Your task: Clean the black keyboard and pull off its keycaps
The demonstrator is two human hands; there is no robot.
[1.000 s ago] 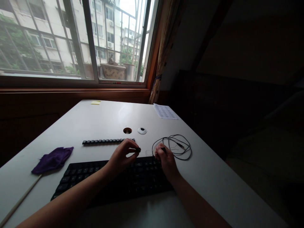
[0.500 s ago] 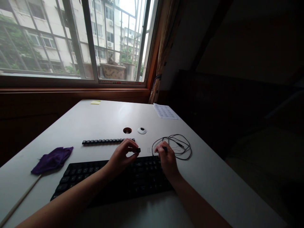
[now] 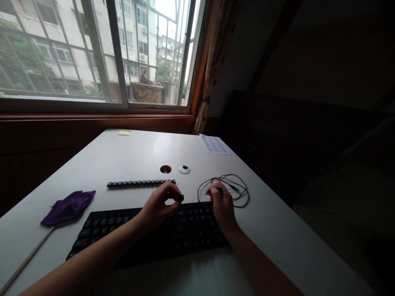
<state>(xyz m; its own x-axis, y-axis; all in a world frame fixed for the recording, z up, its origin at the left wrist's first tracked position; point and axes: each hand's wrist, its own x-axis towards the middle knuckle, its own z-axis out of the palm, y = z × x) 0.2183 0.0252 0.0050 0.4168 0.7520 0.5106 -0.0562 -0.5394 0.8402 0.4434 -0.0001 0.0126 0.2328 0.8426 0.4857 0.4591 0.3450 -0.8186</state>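
Observation:
Over the upper edge of a black keyboard (image 3: 103,224), my left hand (image 3: 160,201) pinches a small black keycap (image 3: 181,197) between thumb and fingertips. To its right, my right hand (image 3: 221,203) is closed on a wire keycap puller; its dark handle (image 3: 220,190) pokes out of the fist, and thin wires reach out to both sides. The two hands are apart. Behind the left hand, several black keycaps (image 3: 132,183) stand in a straight row on the white table. My forearms cover part of the keyboard.
A coiled black cable (image 3: 247,192) lies beyond my right hand. A purple cloth on a stick (image 3: 69,207) rests at the left. Farther back are a round table hole (image 3: 166,169), its white cover (image 3: 184,169), a printed sheet (image 3: 215,144) and a yellow note (image 3: 124,132).
My right hand has moved a little to the right with the keycap puller, away from the left hand. My left hand has barely shifted, with the keycap still pinched.

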